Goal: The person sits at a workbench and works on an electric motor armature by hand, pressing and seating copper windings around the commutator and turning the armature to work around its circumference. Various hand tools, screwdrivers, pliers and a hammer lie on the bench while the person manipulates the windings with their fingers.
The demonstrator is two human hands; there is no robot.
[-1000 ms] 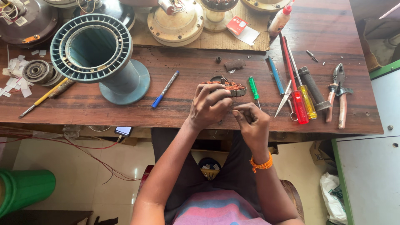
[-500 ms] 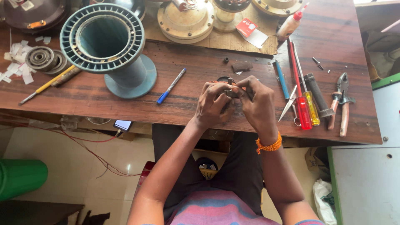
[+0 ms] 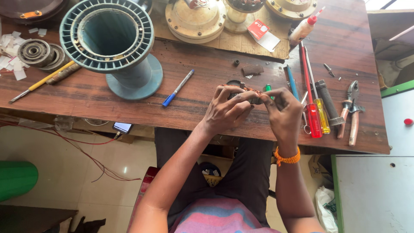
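Note:
My left hand (image 3: 227, 110) and my right hand (image 3: 282, 113) meet over the front part of a wooden workbench (image 3: 86, 97). Between their fingertips they hold a small round dark part with copper-coloured windings (image 3: 246, 92), most of it hidden by the fingers. My right wrist wears an orange thread band (image 3: 287, 158). A blue pen (image 3: 177, 88) lies just left of my left hand. A green-tipped tool (image 3: 268, 87) pokes out behind my right fingers.
A large teal flanged spool (image 3: 111, 41) stands at the left. Red and yellow screwdrivers (image 3: 312, 101), a dark handle and pliers (image 3: 350, 112) lie at the right. Cream round motor housings (image 3: 196, 19) sit on cardboard at the back. Bearings and paper scraps lie far left.
My right hand has come up to join the left on the small wound part. The camera view has shifted slightly, and both hands now pinch the part together.

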